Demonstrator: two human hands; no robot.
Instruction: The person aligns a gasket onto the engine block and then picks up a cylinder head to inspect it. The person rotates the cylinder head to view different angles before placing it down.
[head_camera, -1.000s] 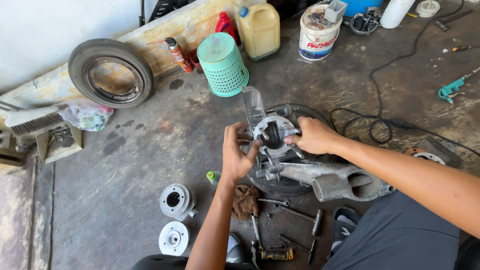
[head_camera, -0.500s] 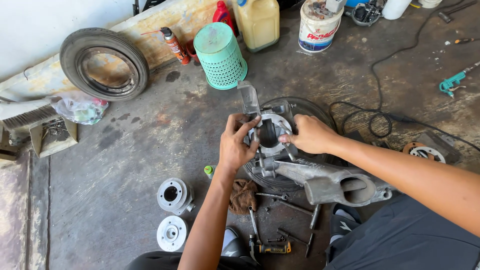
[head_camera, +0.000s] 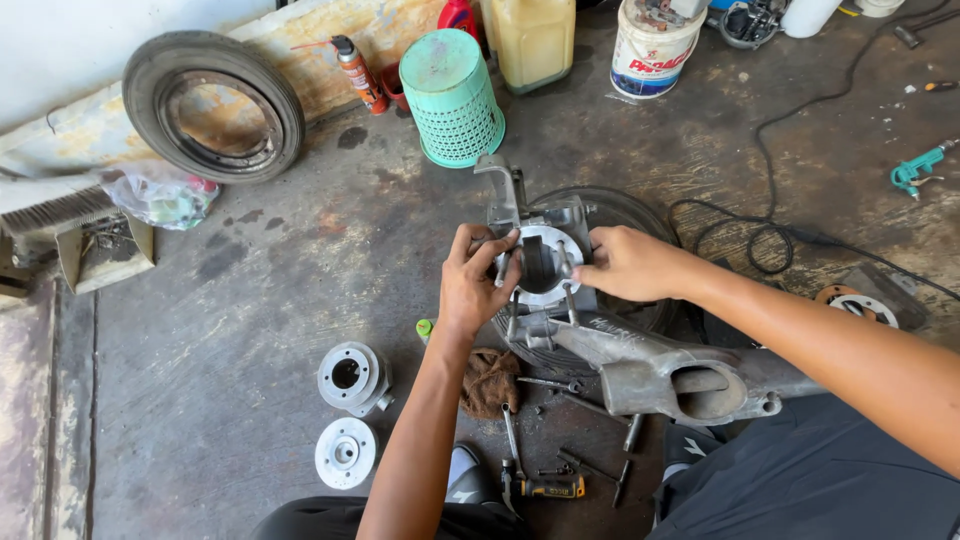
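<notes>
A grey metal engine casing (head_camera: 650, 370) lies on a tyre (head_camera: 630, 215) on the concrete floor, with long studs standing up around a round white-rimmed opening (head_camera: 545, 262). My left hand (head_camera: 475, 280) grips the left edge of that opening, fingers curled around a stud. On the right edge rests my right hand (head_camera: 625, 262), its fingers closed against the casing. A metal bracket (head_camera: 503, 190) rises just behind the opening.
A teal basket (head_camera: 452, 98), a spray can (head_camera: 357, 72), a yellow jug (head_camera: 530, 38) and a white bucket (head_camera: 652, 48) stand along the back. A tyre (head_camera: 213, 105) leans far left. Two round metal parts (head_camera: 350, 378), a rag (head_camera: 490, 380) and hand tools (head_camera: 540, 487) lie near me. A black cable (head_camera: 780, 235) loops at right.
My left hand has moved in from open and raised to gripping the left rim of the opening. My right hand has stayed on the right side.
</notes>
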